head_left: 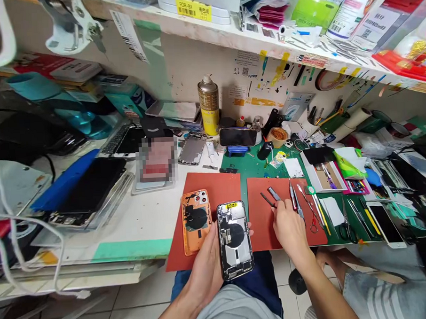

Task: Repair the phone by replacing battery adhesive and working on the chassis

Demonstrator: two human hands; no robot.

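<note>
My left hand (207,258) holds an opened phone (236,241), its inner parts facing up: a black round pad, metal shields and a yellow-marked camera area at the top. Beside it on the red mat lies an orange phone back cover (196,235) with camera holes, inner side up. My right hand (290,226) is on the right part of the mat, fingers closed downward. At its fingertips are a thin dark tool (267,198) and a short grey tool (273,193); what the fingers pinch is partly hidden.
Right of my hand lie pen-like tools (296,200), red-handled scissors (308,207) and black scissors (346,226). A spray can (209,105) stands behind. At left is a black phone screen (92,188). A shelf (193,31) hangs above. Another person's knee (377,279) shows at right.
</note>
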